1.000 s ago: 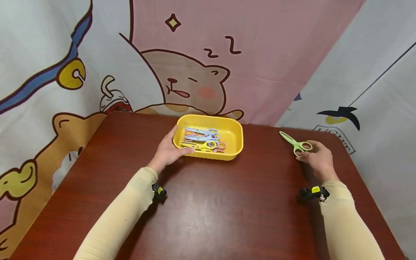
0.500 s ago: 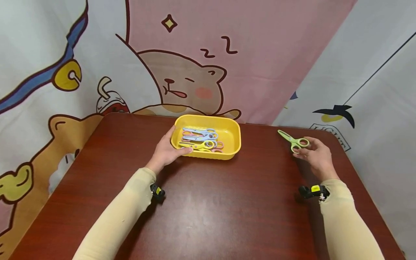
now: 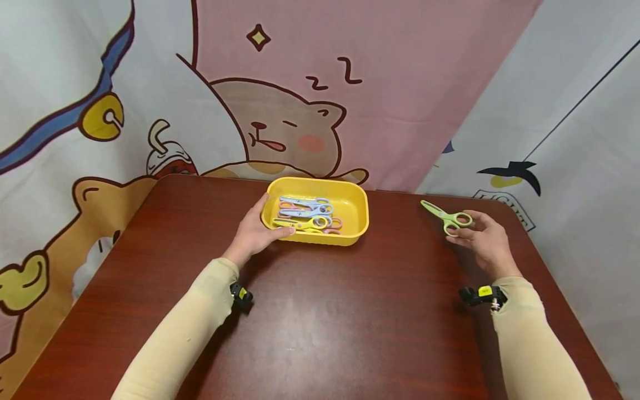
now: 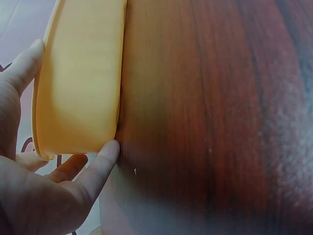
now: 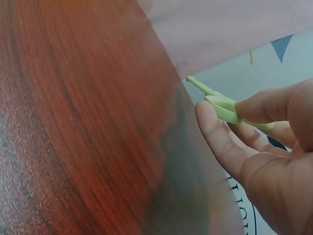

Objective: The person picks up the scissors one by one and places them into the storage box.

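My left hand holds the left end of a yellow plastic basket, thumb on the front rim and fingers against the end wall. In the left wrist view, fingertips touch the outside of the basket, one low near the tabletop. Inside the basket lie blue scissors, yellow scissors and partly covered pink scissors. Over at the right, my right hand pinches green scissors by the handle loops, blades pointing away and to the left. The right wrist view shows these scissors raised above the table between thumb and fingers.
A dark red-brown wooden table spreads beneath both hands. Behind its far edge hangs a printed cloth with cartoon animals, which also runs along both sides. The basket stands close to that far edge.
The green scissors in my right hand have shifted slightly left, toward the basket. My left hand keeps its hold on the basket. The head view has turned slightly.
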Available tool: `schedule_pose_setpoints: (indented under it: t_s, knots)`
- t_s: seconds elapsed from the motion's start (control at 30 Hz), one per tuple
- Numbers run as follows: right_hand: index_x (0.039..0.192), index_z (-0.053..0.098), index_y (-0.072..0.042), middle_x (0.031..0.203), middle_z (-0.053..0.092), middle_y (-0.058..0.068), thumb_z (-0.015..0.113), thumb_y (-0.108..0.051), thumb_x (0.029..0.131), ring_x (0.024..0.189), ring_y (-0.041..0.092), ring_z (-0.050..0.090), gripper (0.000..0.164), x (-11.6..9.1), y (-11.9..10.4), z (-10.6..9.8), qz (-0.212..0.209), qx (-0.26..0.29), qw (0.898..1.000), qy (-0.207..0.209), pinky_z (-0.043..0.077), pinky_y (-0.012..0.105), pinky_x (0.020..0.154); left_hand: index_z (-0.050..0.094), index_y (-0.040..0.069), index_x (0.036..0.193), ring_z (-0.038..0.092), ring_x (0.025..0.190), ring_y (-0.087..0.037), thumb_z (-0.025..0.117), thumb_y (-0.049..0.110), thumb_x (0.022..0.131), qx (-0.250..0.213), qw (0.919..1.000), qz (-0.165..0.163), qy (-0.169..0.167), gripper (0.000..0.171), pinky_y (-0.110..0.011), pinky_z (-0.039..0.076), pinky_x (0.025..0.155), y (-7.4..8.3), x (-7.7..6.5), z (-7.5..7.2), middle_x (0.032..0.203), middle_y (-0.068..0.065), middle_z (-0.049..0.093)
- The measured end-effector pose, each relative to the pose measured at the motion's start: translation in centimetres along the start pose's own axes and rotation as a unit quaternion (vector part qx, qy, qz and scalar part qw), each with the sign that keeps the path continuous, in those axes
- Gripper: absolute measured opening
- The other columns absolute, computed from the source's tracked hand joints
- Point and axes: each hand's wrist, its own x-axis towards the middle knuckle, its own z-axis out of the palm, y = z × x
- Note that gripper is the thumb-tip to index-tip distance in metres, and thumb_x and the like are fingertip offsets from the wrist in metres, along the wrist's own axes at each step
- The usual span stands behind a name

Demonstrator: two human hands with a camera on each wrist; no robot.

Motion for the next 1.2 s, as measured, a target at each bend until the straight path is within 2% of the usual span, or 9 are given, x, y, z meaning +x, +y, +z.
schedule_pose_setpoints:
  t_s: [0.2,0.67,0.93,1.2]
  knots:
    - [0.126,0.052,-0.017,0.116,0.053,0.01,0.057,0.015,0.097,0.085,0.013,0.076,0.043,0.2,-0.5,0.3,-0.004,0.002,1.0,-0.017,0.062,0.035,0.076,0.012,0.017,0.168,0.033,0.149,-0.035,0.091,0.042,0.078,0.004,1.0,0.004,0.001,0.122,-0.051,0.027,0.123,0.0,0.1,0.0,0.166,-0.016,0.029]
    - [0.128,0.053,-0.014,0.117,0.054,0.012,0.058,0.013,0.098,0.087,0.015,0.076,0.041,-0.3,-1.2,1.7,-0.022,0.028,0.998,-0.058,0.062,0.035,0.078,0.012,0.017,0.168,0.031,0.15,-0.034,0.091,0.041,0.078,-0.006,0.9999,0.009,0.001,0.122,-0.049,0.027,0.123,0.0,-0.1,-0.1,0.167,-0.016,0.028]
    - [0.135,0.048,-0.003,0.117,0.058,0.012,0.059,0.014,0.097,0.089,0.016,0.076,0.042,-0.5,-1.4,2.6,-0.03,0.026,0.996,-0.077,0.061,0.037,0.08,0.013,0.015,0.168,0.031,0.151,-0.034,0.092,0.041,0.077,-0.001,0.9999,0.014,0.002,0.122,-0.049,0.026,0.123,0.3,-0.2,-0.2,0.166,-0.017,0.029]
    - [0.134,0.051,-0.008,0.118,0.058,0.011,0.06,0.012,0.098,0.092,0.017,0.077,0.042,-0.5,-1.8,3.6,-0.033,0.029,0.995,-0.092,0.061,0.037,0.081,0.013,0.015,0.168,0.031,0.15,-0.034,0.091,0.042,0.078,0.001,0.9999,0.012,0.001,0.122,-0.049,0.026,0.123,0.1,-0.1,-0.2,0.167,-0.016,0.029]
